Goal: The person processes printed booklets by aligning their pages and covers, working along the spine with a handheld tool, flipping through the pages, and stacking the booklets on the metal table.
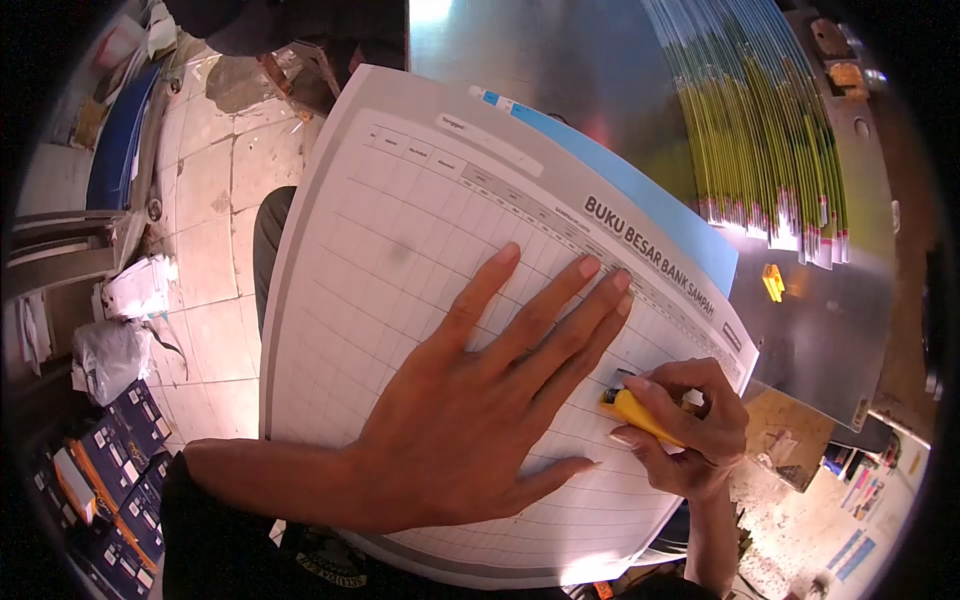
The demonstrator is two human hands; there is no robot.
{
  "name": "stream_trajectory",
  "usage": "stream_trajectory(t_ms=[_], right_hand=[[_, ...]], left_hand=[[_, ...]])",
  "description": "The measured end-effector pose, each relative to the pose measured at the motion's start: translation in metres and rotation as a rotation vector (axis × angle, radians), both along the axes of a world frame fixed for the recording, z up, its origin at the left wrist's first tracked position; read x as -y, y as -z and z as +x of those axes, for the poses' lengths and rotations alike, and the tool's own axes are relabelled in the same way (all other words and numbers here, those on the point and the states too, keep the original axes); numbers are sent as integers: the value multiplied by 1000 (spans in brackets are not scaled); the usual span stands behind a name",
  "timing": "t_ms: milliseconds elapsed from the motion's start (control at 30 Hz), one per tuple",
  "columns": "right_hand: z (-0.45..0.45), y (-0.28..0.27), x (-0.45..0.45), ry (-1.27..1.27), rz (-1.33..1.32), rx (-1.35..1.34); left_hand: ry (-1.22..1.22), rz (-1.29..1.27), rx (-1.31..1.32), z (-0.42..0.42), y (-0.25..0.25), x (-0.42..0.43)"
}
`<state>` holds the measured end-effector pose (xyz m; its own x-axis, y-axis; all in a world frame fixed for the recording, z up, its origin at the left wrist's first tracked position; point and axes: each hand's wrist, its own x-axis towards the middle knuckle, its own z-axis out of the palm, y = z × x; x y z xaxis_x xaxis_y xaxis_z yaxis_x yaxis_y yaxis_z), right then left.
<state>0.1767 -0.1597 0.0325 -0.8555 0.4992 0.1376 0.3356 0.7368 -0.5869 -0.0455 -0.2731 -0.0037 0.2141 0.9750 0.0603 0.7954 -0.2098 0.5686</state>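
Note:
A large printed sheet (400, 250) with a ruled table and the heading "BUKU BESAR BANK SAMPAH" lies tilted in front of me. My left hand (480, 400) rests flat on its middle, fingers stretched out. Close to the sheet's right edge, my right hand (695, 420) grips a yellow cutter (640, 412), its dark tip pointing left at the paper. Under the sheet's upper edge, part of a light blue sheet (640, 190) shows.
Behind is a metal tabletop (540, 60) bearing a row of overlapping green-blue printed sheets (760, 140) and a small yellow object (773, 283). Dark blue boxes (115, 450) and a plastic bag (110, 360) are at the left, beside the tiled floor (205, 340).

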Motion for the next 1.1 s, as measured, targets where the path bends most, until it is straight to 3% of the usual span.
stream_trajectory(t_ms=[333, 500, 633, 767, 1100], right_hand=[[-2, 6, -14, -99, -9, -85], [-10, -2, 5, -348, 16, -26], [1, -6, -2, -141, -140, -178], [12, -1, -11, 13, 102, -109], [-2, 0, -11, -55, 46, -95]], left_hand=[[-9, -37, 42, 0, -2, -1], [-19, -13, 55, 0, 1, 0], [-14, 23, 51, 0, 0, 0], [-9, 32, 31, -1, -2, 0], [10, 50, 36, -2, 3, 0]])
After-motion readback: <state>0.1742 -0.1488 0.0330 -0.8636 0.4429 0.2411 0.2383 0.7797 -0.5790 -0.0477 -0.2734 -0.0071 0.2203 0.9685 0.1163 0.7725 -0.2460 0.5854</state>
